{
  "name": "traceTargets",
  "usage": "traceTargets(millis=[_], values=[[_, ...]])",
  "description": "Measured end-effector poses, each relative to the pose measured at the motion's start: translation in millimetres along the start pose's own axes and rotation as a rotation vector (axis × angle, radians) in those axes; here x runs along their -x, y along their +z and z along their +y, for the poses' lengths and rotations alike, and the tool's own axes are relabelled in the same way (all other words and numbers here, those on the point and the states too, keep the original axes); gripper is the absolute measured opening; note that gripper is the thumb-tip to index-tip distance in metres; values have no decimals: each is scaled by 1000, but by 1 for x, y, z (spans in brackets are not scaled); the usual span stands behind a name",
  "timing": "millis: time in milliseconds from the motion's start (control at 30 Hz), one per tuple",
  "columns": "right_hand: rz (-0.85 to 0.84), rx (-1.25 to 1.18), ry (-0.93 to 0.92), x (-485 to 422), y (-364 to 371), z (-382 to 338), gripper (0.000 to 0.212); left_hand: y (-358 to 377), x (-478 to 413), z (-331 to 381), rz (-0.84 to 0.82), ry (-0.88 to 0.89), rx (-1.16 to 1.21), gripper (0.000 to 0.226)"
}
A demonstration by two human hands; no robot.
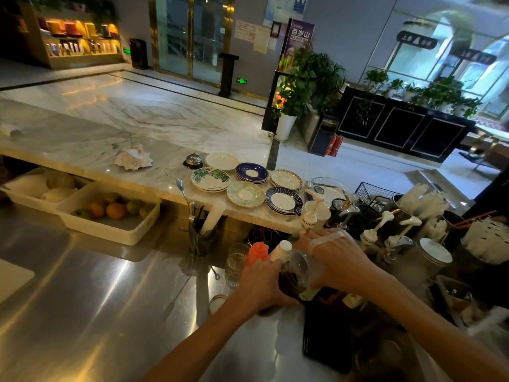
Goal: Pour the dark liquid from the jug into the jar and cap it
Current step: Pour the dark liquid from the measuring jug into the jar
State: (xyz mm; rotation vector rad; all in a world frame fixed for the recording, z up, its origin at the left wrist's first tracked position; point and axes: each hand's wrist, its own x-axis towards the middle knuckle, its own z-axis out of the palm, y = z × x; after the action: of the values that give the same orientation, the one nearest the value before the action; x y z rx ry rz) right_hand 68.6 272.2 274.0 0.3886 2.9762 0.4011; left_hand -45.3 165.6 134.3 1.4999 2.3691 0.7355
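**Inspector:** Head view, one frame. Both hands are at the right end of the steel counter [96, 285]. The left hand [261, 282] is wrapped around the side of the jar [290, 282], which already shows dark liquid in its lower part. The right hand [337, 260] is closed around a clear vessel, which I take to be the jug [301, 264], tipped over towards the left.

**Clerk:** And the relation that governs the next move?

**Inspector:** The jug's long axis lies tilted, mouth down and to the left, directly over the jar's opening. The jar stands upright below and just left of the right hand. Whether the two rims touch I cannot tell; motion blur and the hands hide that edge.

**Clerk:** Finger state?

**Inspector:** Left fingers are curled about the jar, bracing it. Right fingers are spread over the jug's body, holding it. Neither hand is free.

**Clerk:** The cap?

**Inspector:** A round lid [217, 301] lies flat on the counter, left of the jar and close beside the left forearm. My judgement: it belongs to the jar, and the left hand is the nearer to fetch it once pouring ends. Glasses [235, 261] and a red squeeze bottle [257, 253] crowd the far side.
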Motion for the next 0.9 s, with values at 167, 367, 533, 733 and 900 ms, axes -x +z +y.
traceTargets(millis=[167, 367, 533, 733, 900], values=[[3, 4, 7, 1, 7, 3, 49, 4, 0, 0, -20, 2, -16, 73], [15, -48, -8, 3, 8, 7, 58, 2, -2, 1, -29, 15, 5, 72], [11, -64, 15, 6, 8, 10, 57, 1, -1, 3, -3, 29, -20, 72], [4, -79, 5, 8, 9, 14, 66, 2, 2, 5, -17, 31, -16, 74], [68, -112, -29, 15, 6, 9, 72, -3, 7, 5, -7, 28, 100, 72]])
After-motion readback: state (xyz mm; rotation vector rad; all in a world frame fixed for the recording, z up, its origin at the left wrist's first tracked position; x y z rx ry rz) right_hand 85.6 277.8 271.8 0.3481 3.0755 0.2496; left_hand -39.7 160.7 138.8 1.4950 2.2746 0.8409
